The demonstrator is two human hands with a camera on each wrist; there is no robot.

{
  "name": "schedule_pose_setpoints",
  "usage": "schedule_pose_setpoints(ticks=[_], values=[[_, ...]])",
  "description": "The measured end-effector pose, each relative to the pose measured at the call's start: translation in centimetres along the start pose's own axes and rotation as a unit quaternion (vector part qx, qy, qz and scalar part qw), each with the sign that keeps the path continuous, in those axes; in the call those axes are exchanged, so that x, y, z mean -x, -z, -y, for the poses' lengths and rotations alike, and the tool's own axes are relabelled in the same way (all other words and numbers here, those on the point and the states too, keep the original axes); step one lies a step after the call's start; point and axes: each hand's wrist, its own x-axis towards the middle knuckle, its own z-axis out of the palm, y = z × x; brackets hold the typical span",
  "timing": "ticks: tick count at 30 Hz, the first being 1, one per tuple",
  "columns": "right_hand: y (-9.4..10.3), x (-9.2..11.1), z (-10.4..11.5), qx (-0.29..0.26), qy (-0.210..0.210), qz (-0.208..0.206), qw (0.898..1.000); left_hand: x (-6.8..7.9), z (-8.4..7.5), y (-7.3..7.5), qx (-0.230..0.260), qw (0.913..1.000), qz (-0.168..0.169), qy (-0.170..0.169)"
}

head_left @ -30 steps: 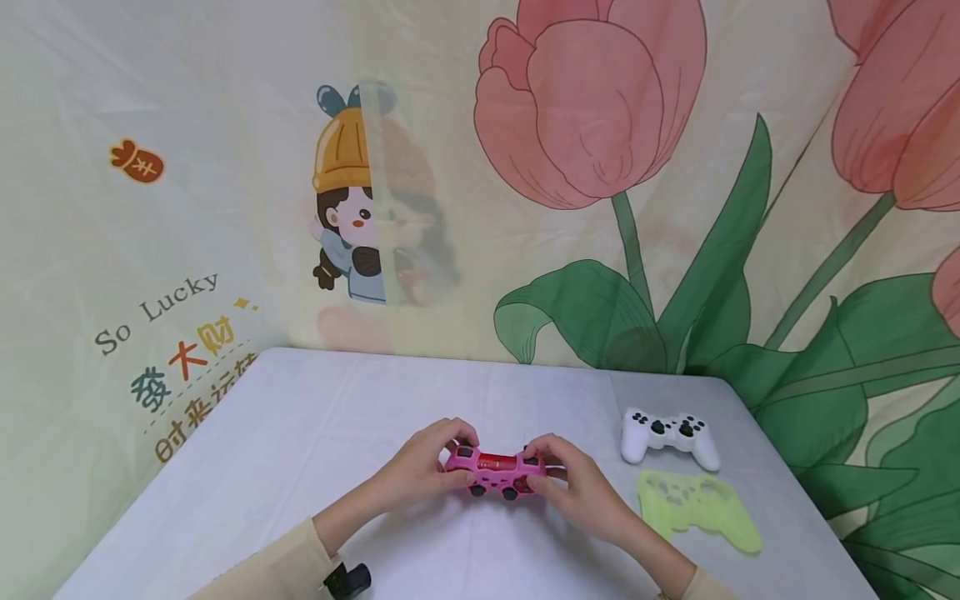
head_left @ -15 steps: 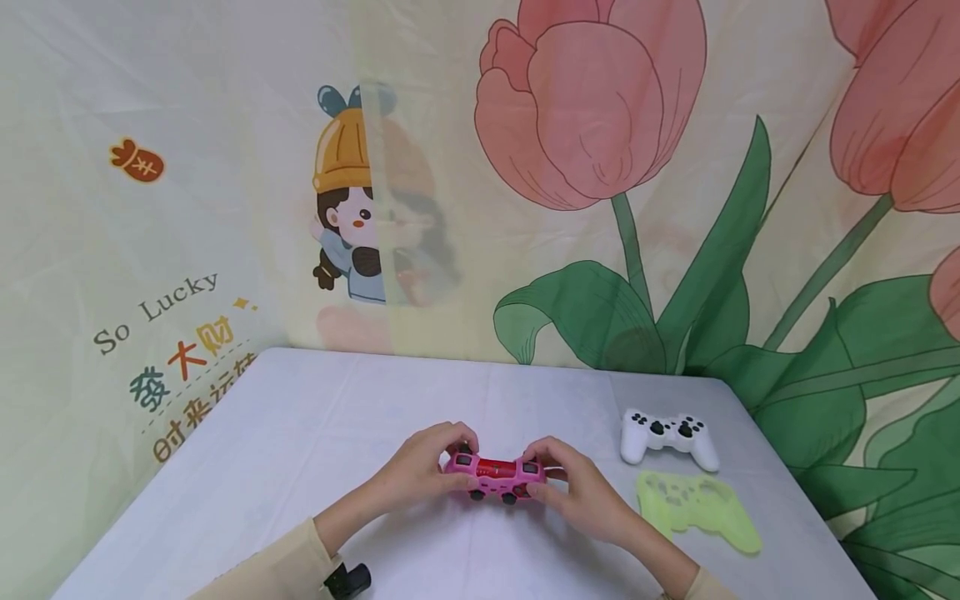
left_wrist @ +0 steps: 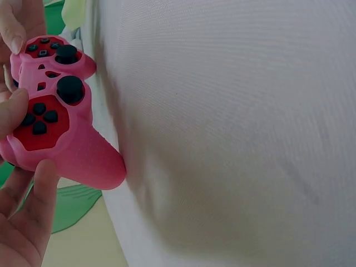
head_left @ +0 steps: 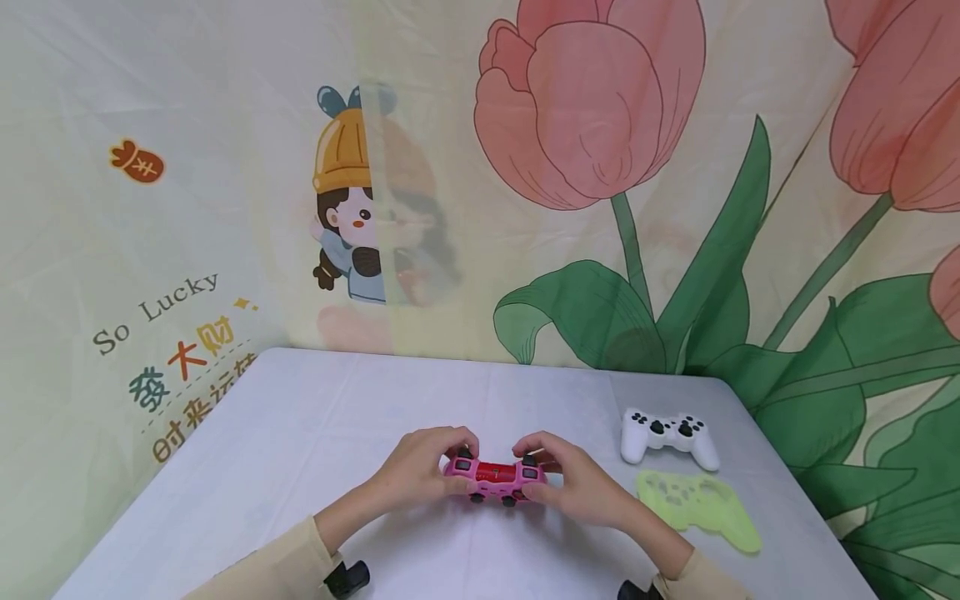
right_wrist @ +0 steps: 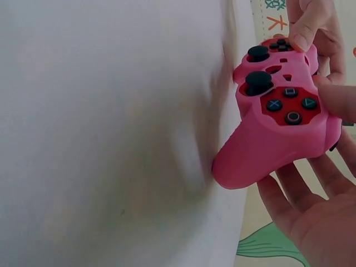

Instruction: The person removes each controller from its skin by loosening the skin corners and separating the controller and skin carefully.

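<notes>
A red game controller [head_left: 496, 473] in a pink silicone cover [left_wrist: 83, 158] is held between both hands close over the table. My left hand [head_left: 420, 467] grips its left end, thumb on the face beside the direction pad [left_wrist: 39, 118] and fingers behind and below. On the other end, my right hand [head_left: 581, 479] holds it with the thumb near the symbol buttons [right_wrist: 291, 105] and fingers underneath. Black thumbsticks [right_wrist: 258, 82] poke out through the cover. In the head view the controller's top edge faces up, with bare red showing in the middle.
A white controller [head_left: 667, 437] lies on the right side of the white-covered table [head_left: 360, 408]. In front of it lies an empty light-green silicone cover [head_left: 697, 508]. Behind the table hangs a printed cloth [head_left: 450, 167] with tulips. Dark wrist cameras [head_left: 347, 578] sit at the sleeves.
My right index finger has lifted a little at the controller's upper edge, and the right wrist has shifted slightly. The controller has tipped slightly while staying in both hands.
</notes>
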Motion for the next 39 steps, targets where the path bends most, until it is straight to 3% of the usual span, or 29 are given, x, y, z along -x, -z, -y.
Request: schedule_pose_setpoints(ticks=[10,21,29,39], values=[[0.9,-1.4,-0.8,-0.008,0.007,0.064,0.998,-0.1,0.3,0.0,0.004,1.0,-0.001,-0.008],[2.3,-2.8,-1.6,-0.04,0.005,0.151,0.988,-0.1,0.3,0.0,0.006,0.9999,-0.003,-0.014],[2.9,-3.0,-1.4,-0.028,0.031,0.167,0.985,-0.2,0.4,0.1,0.014,0.9999,-0.003,-0.005],[3.8,-3.0,-0.7,0.038,0.03,0.171,0.984,-0.2,0.4,0.1,0.017,0.9998,-0.002,-0.001]])
